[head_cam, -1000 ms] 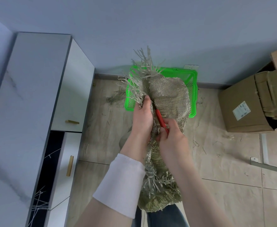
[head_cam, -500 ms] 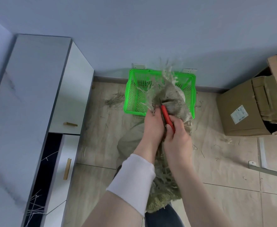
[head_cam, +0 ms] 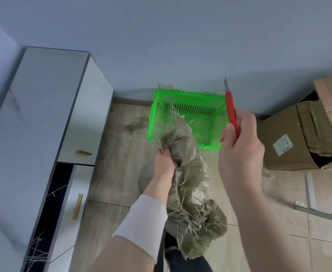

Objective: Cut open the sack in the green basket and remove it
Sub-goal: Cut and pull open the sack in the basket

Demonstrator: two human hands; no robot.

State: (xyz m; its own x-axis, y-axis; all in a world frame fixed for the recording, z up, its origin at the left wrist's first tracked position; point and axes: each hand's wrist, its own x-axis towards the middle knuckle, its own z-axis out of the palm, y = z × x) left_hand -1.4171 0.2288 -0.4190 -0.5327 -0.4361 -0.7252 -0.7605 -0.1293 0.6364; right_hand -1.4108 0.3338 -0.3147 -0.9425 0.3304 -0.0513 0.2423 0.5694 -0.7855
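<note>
Swinging clear since a moment ago, the right hand (head_cam: 239,154), fist closed around a red utility knife (head_cam: 232,112), now sits right of the frayed burlap sack (head_cam: 188,173), bunched in the left hand (head_cam: 164,163) and mostly drawn from the green basket (head_cam: 192,99) beyond: cutting apparently finished, removal nearly complete.

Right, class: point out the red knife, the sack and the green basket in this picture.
red knife (head_cam: 232,112): head view, on the middle of its red handle.
sack (head_cam: 182,138): head view, on the bunched cloth above the left hand's grip.
green basket (head_cam: 188,93): head view, on its far rim.
</note>
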